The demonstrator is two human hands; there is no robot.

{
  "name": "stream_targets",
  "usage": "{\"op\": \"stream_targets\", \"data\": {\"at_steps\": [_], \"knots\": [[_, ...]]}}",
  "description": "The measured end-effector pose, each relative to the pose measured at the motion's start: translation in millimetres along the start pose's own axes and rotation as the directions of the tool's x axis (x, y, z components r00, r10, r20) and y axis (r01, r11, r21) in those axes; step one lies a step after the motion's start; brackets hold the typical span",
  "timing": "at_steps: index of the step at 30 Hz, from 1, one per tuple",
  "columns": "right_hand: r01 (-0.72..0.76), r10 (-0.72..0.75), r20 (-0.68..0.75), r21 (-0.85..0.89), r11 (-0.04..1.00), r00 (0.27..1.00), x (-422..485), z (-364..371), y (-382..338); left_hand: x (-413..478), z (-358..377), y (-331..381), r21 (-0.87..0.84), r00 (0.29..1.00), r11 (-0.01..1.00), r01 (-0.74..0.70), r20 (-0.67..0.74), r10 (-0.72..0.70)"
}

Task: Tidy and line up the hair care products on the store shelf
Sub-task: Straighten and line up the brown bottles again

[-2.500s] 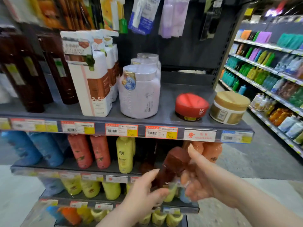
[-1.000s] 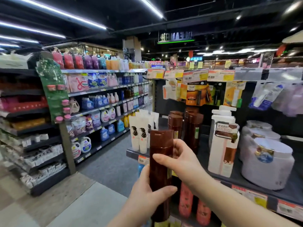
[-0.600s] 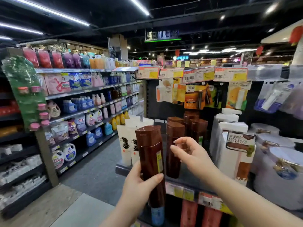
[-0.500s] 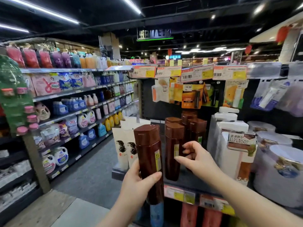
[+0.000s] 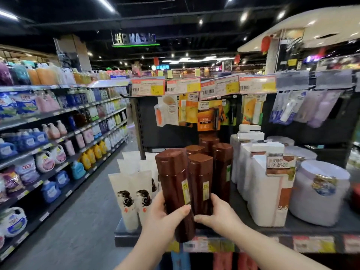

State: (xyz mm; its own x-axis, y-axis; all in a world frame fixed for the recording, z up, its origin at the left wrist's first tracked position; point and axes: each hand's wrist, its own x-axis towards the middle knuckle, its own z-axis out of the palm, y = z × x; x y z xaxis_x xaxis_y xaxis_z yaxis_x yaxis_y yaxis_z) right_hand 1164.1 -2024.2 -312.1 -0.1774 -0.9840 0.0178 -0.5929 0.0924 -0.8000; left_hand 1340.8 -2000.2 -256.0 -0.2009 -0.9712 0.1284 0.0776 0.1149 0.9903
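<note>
Detergent jugs (image 5: 44, 160) line the left aisle shelves (image 5: 58, 113) — green-lit sign (image 5: 134, 38) overhead.

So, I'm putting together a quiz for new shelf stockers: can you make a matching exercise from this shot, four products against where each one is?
Things:
1. loose brown bottle
2. white tubes
3. pale tub
4. orange packs

Places:
A. hanging above the shelf
B. right end of the shelf in view
C. left end of the shelf
D. in the left hand, beside the shelved brown bottle that the right hand grips

Pairs: 1-D, 2-C, 3-B, 4-A.
</note>
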Motion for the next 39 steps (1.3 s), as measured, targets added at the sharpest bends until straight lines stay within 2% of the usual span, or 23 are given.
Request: {"op": "stream_targets", "data": {"at_steps": [6, 10, 14, 39], "knots": [[0.004, -0.004, 0.008, 0.015, 1.0, 1.0, 7.2, 2.2, 2.7, 5.4, -0.5, -3.8, -0.019, 1.0, 1.0, 0.012, -0.002, -0.012], [0.019, -0.019, 0.0, -0.038, 0.999, 1.0, 9.3, 2.3, 1.7, 4.9, 3.7, -5.4, -0.012, 1.0, 1.0, 0.005, -0.005, -0.005], [0.027, -0.027, 0.02, 0.0, 1.0, 0.999, 12.1, 3.9, 1.2, 3.8, 7.3, -6.8, -0.017, 1.0, 1.0, 0.012, -0.015, -0.012], [-0.001, -0.001, -0.026, -0.067, 0.998, 1.0, 37.0, 13.0, -13.4, 2.8, 8.8, -12.7, 0.02, 0.999, 1.0, -0.001, -0.036, 0.002]]}}
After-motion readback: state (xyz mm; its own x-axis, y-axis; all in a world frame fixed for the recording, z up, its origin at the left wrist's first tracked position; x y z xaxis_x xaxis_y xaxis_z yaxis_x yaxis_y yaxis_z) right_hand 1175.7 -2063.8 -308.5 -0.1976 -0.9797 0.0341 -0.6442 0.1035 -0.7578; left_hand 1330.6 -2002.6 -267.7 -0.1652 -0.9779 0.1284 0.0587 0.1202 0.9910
